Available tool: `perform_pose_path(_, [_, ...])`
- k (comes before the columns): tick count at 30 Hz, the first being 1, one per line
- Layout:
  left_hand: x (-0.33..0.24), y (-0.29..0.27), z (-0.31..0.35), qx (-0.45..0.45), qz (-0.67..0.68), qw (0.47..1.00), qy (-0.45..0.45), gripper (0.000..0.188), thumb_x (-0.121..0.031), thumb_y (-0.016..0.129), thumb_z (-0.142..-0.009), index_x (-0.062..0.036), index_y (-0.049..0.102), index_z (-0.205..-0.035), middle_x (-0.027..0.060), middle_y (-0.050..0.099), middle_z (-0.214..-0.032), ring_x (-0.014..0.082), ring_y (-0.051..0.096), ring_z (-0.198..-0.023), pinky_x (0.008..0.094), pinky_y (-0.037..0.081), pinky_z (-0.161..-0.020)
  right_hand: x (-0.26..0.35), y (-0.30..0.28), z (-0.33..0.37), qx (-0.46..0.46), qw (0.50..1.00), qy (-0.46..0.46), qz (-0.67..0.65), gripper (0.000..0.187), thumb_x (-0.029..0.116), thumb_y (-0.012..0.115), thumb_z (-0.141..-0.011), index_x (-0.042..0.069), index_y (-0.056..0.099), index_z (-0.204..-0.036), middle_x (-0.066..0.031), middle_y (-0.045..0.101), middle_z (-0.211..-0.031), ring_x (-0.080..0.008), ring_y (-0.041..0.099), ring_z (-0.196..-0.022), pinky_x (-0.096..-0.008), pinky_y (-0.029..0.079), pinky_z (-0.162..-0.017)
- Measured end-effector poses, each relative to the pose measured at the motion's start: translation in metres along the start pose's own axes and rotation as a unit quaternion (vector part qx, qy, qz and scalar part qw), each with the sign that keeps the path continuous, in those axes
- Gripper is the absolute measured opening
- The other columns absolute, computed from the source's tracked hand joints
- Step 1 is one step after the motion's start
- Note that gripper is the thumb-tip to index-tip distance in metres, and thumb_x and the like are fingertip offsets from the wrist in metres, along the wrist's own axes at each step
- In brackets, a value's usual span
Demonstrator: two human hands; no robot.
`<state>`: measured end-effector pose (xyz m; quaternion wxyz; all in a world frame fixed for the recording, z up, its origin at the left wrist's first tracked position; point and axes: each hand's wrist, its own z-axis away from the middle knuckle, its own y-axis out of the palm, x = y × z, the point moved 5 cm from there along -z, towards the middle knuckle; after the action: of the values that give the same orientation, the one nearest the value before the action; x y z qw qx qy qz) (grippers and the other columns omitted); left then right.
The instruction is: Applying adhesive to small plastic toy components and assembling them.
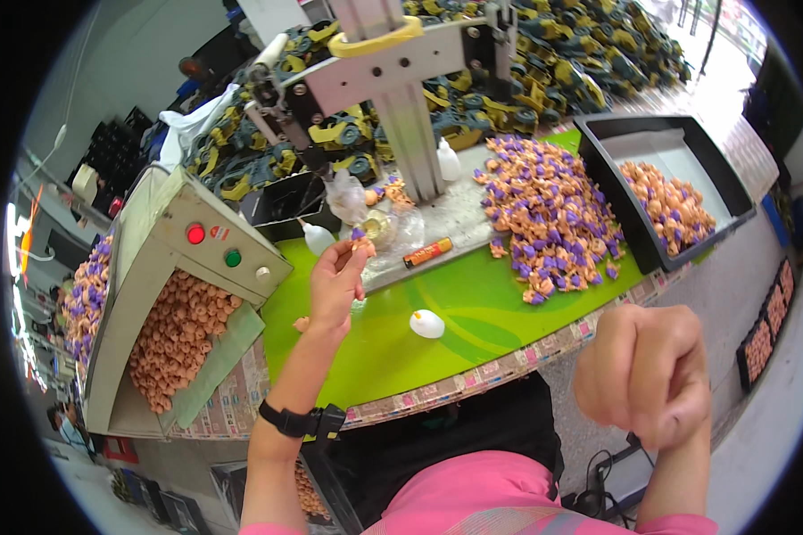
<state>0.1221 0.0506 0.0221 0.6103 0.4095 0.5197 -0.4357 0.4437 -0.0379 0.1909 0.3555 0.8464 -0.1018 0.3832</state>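
A small peach-and-purple piece [364, 244] is being pinched at the very fingertips of the left hand [335, 283], thumb and index finger being closed on it; its purple part is being held uppermost, beyond the palm. The right hand [642, 374] is being held curled into a fist, well apart to the right; whether anything is being gripped inside it cannot be told.
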Motion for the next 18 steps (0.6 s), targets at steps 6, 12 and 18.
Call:
perform_pose_path(6, [0.009,0.009,-0.025,-0.069,-0.034,0.993,0.094,0.023,-0.014,0.071,-0.085,-0.0072,0.058,-0.103,-0.0032,0.057,-0.088,0.0017,0.041,-0.053,0.0183,0.034,-0.043,-0.008,-0.005,-0.014,-0.033,0.996,0.032,0.074,0.011,0.009,0.069,-0.078,-0.001,0.066,-0.082,-0.0142,0.060,-0.084,-0.0208,0.058,-0.075,-0.0295,0.047,-0.067])
perform_pose_path(12, [0.025,0.006,-0.047,-0.115,-0.080,0.982,0.124,0.022,-0.013,0.073,-0.082,-0.0061,0.058,-0.097,-0.0011,0.049,-0.098,0.0055,0.045,-0.064,0.0202,0.039,-0.050,0.022,0.103,-0.034,0.075,0.202,-0.111,0.970,0.024,0.010,0.051,-0.089,0.003,0.052,-0.066,-0.0111,0.054,-0.072,-0.0261,0.055,-0.072,-0.0351,0.042,-0.052])
perform_pose_path(18, [0.036,-0.009,-0.060,-0.133,-0.156,0.953,0.221,0.027,-0.017,0.075,-0.078,-0.0036,0.060,-0.096,0.0042,0.051,-0.099,0.0154,0.050,-0.089,0.0273,0.043,-0.071,0.024,0.112,0.039,0.192,0.462,-0.222,0.837,0.016,0.020,0.052,-0.088,0.007,0.054,-0.079,-0.0151,0.056,-0.081,-0.0281,0.056,-0.075,-0.0382,0.043,-0.057])
